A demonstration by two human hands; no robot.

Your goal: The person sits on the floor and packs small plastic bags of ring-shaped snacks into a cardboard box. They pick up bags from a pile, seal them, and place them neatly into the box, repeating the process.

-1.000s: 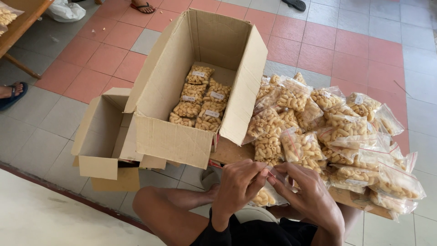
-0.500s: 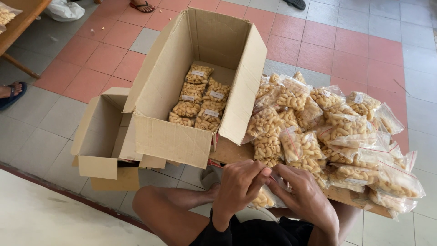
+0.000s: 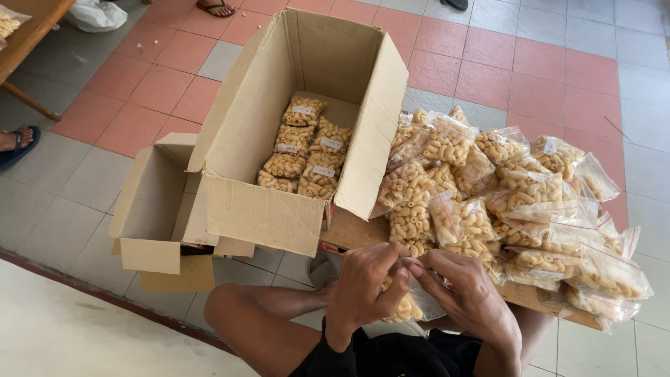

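Both hands pinch the top of one clear bag (image 3: 408,304) of pasta over the lap: left hand (image 3: 363,286) and right hand (image 3: 471,300) closed on it, fingertips meeting. Heap of filled bags (image 3: 516,209) lies just beyond on a wooden worktop (image 3: 352,234). Open box (image 3: 279,139) to the left holds packed bags (image 3: 307,150); smaller box (image 3: 150,209) beside it. Tiled floor (image 3: 523,70), red and grey

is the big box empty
No, the big box holds two rows of snack bags on its bottom, while both hands pinch another bag at its top edge.
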